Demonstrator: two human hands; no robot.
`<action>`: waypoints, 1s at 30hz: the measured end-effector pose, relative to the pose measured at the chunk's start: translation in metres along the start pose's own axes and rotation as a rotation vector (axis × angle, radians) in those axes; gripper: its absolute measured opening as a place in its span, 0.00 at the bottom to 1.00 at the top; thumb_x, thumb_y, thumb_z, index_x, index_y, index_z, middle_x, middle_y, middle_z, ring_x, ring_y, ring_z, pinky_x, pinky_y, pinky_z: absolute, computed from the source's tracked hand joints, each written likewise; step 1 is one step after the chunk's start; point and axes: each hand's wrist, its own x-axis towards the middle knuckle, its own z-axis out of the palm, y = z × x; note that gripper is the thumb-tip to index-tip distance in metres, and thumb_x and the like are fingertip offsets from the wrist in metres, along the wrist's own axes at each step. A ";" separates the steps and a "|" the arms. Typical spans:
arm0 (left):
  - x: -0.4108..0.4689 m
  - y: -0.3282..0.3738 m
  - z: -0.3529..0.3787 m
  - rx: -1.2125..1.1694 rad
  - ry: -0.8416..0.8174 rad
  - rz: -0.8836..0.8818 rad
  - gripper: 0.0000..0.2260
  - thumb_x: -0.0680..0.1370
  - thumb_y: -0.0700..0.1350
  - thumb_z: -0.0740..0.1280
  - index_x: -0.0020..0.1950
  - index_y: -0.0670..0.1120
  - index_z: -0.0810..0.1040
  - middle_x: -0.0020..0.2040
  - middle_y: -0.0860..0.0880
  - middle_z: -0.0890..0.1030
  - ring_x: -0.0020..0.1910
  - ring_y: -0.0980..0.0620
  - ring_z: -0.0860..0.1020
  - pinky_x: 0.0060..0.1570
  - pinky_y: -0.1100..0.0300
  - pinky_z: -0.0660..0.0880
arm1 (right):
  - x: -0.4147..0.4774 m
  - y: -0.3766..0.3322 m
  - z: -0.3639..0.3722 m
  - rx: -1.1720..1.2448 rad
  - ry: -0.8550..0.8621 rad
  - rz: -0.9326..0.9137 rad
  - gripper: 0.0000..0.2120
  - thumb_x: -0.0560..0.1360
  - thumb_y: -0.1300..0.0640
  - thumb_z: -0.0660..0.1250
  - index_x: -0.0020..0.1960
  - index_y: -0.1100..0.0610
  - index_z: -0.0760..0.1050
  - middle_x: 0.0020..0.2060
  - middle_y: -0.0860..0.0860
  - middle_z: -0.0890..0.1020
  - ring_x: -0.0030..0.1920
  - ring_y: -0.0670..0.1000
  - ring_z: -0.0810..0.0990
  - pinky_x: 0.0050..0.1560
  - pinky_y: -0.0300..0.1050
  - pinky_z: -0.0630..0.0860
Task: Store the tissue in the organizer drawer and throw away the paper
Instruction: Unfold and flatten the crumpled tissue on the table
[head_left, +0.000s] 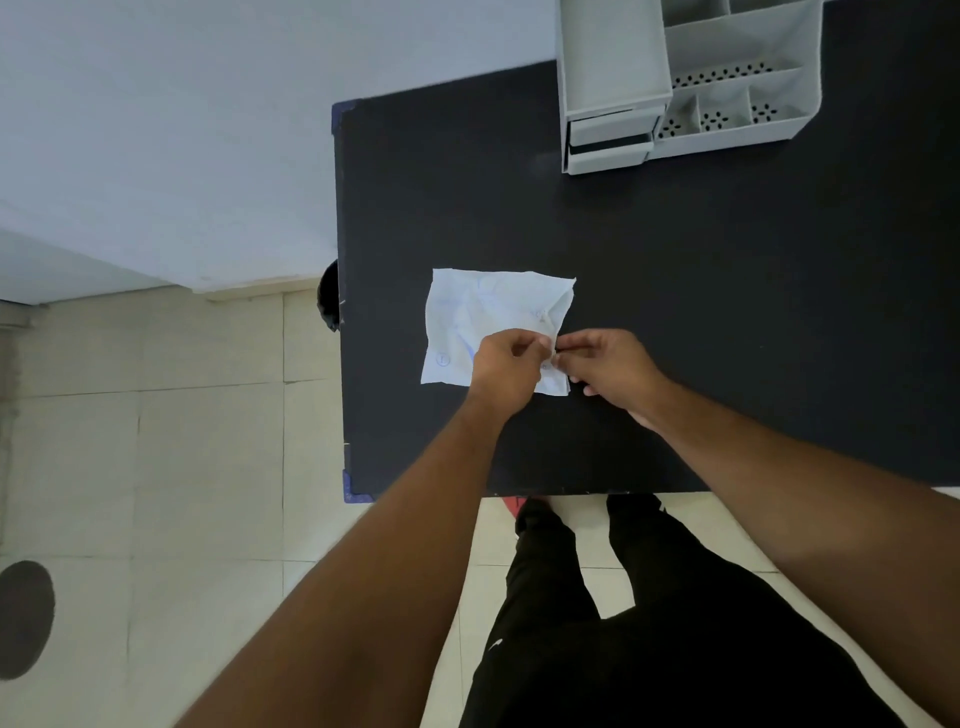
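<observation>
Both grips meet at the near right part of the crumpled paper (483, 317): the left hand (506, 364) and the right hand (610, 371) each have fingertips pinched together, touching one another over the sheet, apparently nipping something small and pale between them. Whether that is a fold of the paper or a separate tissue, I cannot tell. The sheet lies flattened on the dark table (727, 312), near its middle, bearing faint blue marks. By my judgement the step in hand is separating or lifting what is pinched, so the task is barely begun. Next comes raising the piece clear and carrying it toward 1 o'clock, where the grey organizer (691, 78) stands well apart at the table's far edge; its small drawer (610, 137) looks slightly ajar and would need pulling out.
</observation>
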 end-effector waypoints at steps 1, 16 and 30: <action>0.000 0.000 0.000 -0.023 -0.009 -0.014 0.09 0.82 0.45 0.66 0.53 0.43 0.83 0.47 0.47 0.85 0.39 0.53 0.80 0.42 0.64 0.76 | 0.000 0.000 0.002 -0.022 0.015 -0.015 0.08 0.77 0.57 0.74 0.56 0.52 0.83 0.45 0.46 0.86 0.35 0.37 0.81 0.34 0.31 0.74; 0.003 0.000 0.003 0.069 -0.097 0.021 0.10 0.83 0.48 0.64 0.56 0.44 0.82 0.48 0.49 0.83 0.40 0.53 0.79 0.42 0.66 0.75 | 0.003 -0.011 -0.002 0.175 0.109 0.032 0.09 0.77 0.46 0.71 0.49 0.51 0.86 0.42 0.46 0.88 0.39 0.46 0.81 0.40 0.43 0.78; 0.003 0.006 0.011 0.004 0.036 -0.023 0.09 0.83 0.47 0.64 0.52 0.45 0.82 0.45 0.49 0.84 0.40 0.53 0.81 0.39 0.66 0.74 | 0.014 -0.020 0.004 0.237 0.190 0.194 0.05 0.79 0.50 0.71 0.51 0.51 0.83 0.42 0.47 0.87 0.36 0.45 0.80 0.37 0.41 0.78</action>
